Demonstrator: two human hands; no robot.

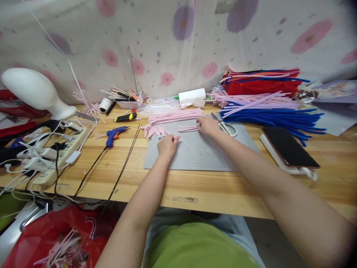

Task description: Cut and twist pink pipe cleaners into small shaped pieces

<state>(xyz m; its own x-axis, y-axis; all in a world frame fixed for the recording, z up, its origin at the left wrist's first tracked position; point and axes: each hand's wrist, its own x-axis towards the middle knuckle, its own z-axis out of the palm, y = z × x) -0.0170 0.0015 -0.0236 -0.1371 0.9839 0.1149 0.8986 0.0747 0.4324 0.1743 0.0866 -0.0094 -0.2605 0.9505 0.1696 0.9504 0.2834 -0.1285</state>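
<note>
My left hand (168, 146) rests on the grey cutting mat (195, 156) with its fingers curled in and the thumb pointing right. Whatever those fingers hold, if anything, is hidden. Just beyond it lie several pink folded petal-like pieces (154, 131). Farther right, my right hand (208, 126) is closed at the right end of a few short pink pipe cleaners (187, 129), whose other ends point left. White-handled scissors (229, 128) lie open beside the right hand. A row of longer pink pipe cleaners (175, 116) runs along the mat's far edge.
Red, pink and blue pipe cleaner bundles (267, 116) are heaped at the back right. A phone (290, 147) lies on a white object at right. Leftward are a blue glue gun (113, 136), a yellow-black cutter (126, 117), a cabled power strip (63, 158) and a white foam head (37, 91).
</note>
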